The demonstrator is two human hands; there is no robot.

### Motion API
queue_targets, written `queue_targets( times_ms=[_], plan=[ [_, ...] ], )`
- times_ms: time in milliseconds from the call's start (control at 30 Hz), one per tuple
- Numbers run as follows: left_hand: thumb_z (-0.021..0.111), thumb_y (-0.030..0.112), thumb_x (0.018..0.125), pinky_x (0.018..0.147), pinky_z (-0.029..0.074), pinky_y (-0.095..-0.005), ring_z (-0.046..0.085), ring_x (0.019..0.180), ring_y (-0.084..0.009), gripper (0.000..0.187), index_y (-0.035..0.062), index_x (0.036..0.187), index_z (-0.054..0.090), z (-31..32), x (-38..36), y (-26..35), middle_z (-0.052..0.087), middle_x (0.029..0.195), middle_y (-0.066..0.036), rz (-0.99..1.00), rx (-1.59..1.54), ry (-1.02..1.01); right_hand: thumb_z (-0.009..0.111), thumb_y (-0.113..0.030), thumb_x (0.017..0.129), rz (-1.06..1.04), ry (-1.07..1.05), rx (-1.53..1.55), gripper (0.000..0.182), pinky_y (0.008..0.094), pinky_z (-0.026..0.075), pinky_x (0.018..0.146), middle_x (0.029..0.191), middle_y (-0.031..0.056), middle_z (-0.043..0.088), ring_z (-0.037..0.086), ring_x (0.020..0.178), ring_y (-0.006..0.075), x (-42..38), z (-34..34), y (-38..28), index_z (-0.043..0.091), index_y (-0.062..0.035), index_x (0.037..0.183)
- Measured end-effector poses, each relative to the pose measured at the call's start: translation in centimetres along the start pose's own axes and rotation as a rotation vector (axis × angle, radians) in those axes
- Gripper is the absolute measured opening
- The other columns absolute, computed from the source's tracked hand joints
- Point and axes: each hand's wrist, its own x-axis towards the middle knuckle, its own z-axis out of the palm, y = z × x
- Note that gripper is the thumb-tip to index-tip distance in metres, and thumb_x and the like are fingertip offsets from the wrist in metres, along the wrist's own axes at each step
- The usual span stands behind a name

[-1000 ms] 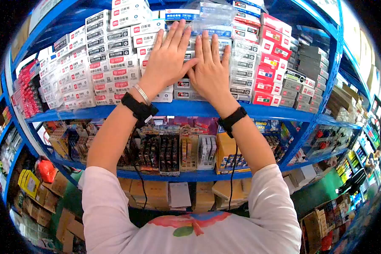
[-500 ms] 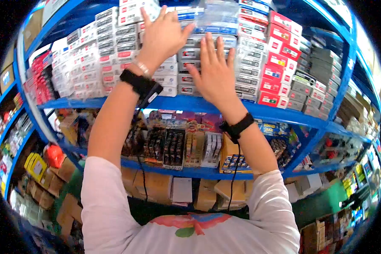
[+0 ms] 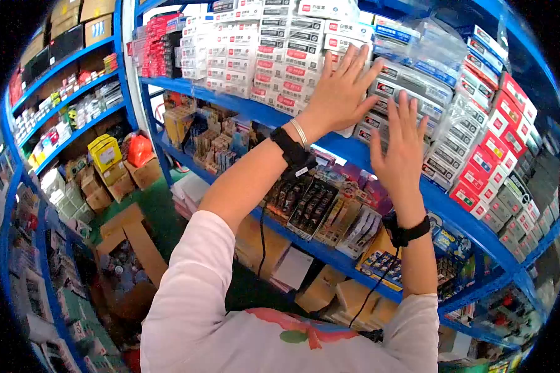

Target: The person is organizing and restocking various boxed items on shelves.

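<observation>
My left hand (image 3: 342, 93) lies with fingers spread against the fronts of stacked white marker boxes (image 3: 295, 71). Beside it, my right hand (image 3: 399, 158) is open too, its fingertips at the front of a stack of grey-and-white boxes (image 3: 417, 90). Neither hand is wrapped round anything. Clear plastic wrap (image 3: 442, 46) covers blue-and-white boxes above the right hand. Farther right rise a column of white-and-black boxes (image 3: 457, 140) and a stack of red-and-white boxes (image 3: 491, 155). Both wrists carry black bands with dark cables hanging down.
A blue shelf beam (image 3: 236, 107) runs under the stacks. The lower shelf holds small packets in display boxes (image 3: 311, 208). On the green floor at left stand an opened cardboard carton (image 3: 143, 252), a yellow box (image 3: 105, 152) and an orange-red bag (image 3: 140, 151). More blue shelving (image 3: 78, 133) stands beyond.
The view has swung left and tilted, showing more of the left aisle. My left hand has come down from the upper white boxes and closer to my right hand. Both stay open.
</observation>
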Motion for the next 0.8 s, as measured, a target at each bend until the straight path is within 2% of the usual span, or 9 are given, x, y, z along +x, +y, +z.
queue_targets(
  times_ms=[100,133,233,333,433,533,633,767,800],
  plan=[
    [0.053,0.045,0.091,0.111,0.004,-0.0702,0.007,0.148,-0.0393,0.071,0.0176,0.152,0.031,-1.1,-3.2,-3.1,0.021,0.158,-0.020,0.324,0.390,-0.017,0.059,-0.018,0.088,0.028,0.038,0.170,0.066,0.0598,0.020,0.114,0.153,0.0231,0.030,0.029,0.141,0.0430,0.2,1.2,-1.3,0.033,0.0039,0.145],
    [0.054,0.046,0.090,0.110,-0.004,-0.0705,-0.004,0.149,-0.0387,0.077,0.0137,0.154,0.025,-2.0,-3.5,-4.4,0.010,0.160,-0.022,0.381,0.456,0.090,0.059,-0.015,0.088,0.016,0.038,0.196,0.068,0.0596,0.020,0.114,0.154,0.0239,0.028,0.027,0.142,0.0431,0.5,1.2,-1.6,0.030,0.0050,0.146],
    [0.053,0.045,0.091,0.110,-0.007,-0.0697,-0.004,0.148,-0.0410,0.082,0.0071,0.154,0.017,-3.7,-4.3,-9.7,0.001,0.160,-0.024,0.107,0.469,0.223,0.060,-0.013,0.087,-0.026,0.065,0.134,0.068,0.0594,0.020,0.114,0.154,0.0243,0.027,0.026,0.143,0.0437,1.3,1.9,-2.6,0.030,0.0046,0.146],
    [0.044,0.041,0.097,0.111,-0.003,-0.0678,0.001,0.147,-0.0451,0.079,-0.0022,0.153,0.008,-7.2,-4.5,-15.5,0.000,0.159,-0.027,-0.113,0.358,0.333,0.061,-0.013,0.086,-0.050,0.086,0.164,0.070,0.0598,0.019,0.114,0.154,0.0243,0.027,0.025,0.142,0.0450,2.6,2.8,-4.6,0.030,0.0037,0.147],
    [0.042,0.042,0.098,0.115,0.005,-0.0618,0.005,0.147,-0.0460,0.076,-0.0050,0.151,0.015,-6.9,-5.5,-19.9,0.005,0.158,-0.029,-0.245,0.345,0.060,0.062,-0.015,0.086,-0.089,0.125,0.168,0.071,0.0604,0.018,0.114,0.154,0.0240,0.028,0.024,0.143,0.0457,5.0,4.1,-7.4,0.030,0.0033,0.147],
    [0.043,0.041,0.097,0.115,0.006,-0.0604,0.006,0.147,-0.0451,0.075,-0.0075,0.150,0.018,-5.2,-7.1,-21.8,0.008,0.158,-0.030,-0.192,0.160,-0.033,0.061,-0.017,0.087,-0.097,0.143,0.118,0.070,0.0602,0.016,0.115,0.155,0.0235,0.026,0.023,0.143,0.0453,7.9,6.1,-10.3,0.030,0.0033,0.146],
    [0.039,0.050,0.098,0.116,0.002,-0.0591,0.006,0.148,-0.0425,0.080,-0.0055,0.151,0.017,-4.8,-7.3,-22.7,0.009,0.158,-0.029,-0.187,0.110,-0.021,0.059,-0.015,0.090,-0.068,0.159,0.108,0.068,0.0560,0.014,0.116,0.155,0.0224,0.027,0.021,0.145,0.0428,11.4,8.6,-13.5,0.029,0.0006,0.149],
    [0.043,0.038,0.098,0.116,0.001,-0.0586,0.003,0.148,-0.0414,0.075,-0.0037,0.152,0.012,-10.7,-8.7,-25.4,0.008,0.159,-0.025,-0.035,-0.177,0.217,0.055,-0.019,0.092,-0.015,0.150,0.005,0.064,0.0571,0.017,0.115,0.155,0.0233,0.028,0.021,0.145,0.0435,15.8,12.0,-16.1,0.031,0.0022,0.147],
    [0.044,0.035,0.098,0.116,0.000,-0.0593,0.003,0.148,-0.0426,0.074,-0.0032,0.153,0.012,-11.6,-9.1,-27.6,0.008,0.159,-0.025,-0.057,-0.079,0.319,0.054,-0.021,0.093,-0.006,0.159,-0.046,0.063,0.0582,0.017,0.115,0.154,0.0233,0.029,0.021,0.145,0.0438,16.5,12.8,-16.4,0.031,0.0029,0.147]
  ],
)
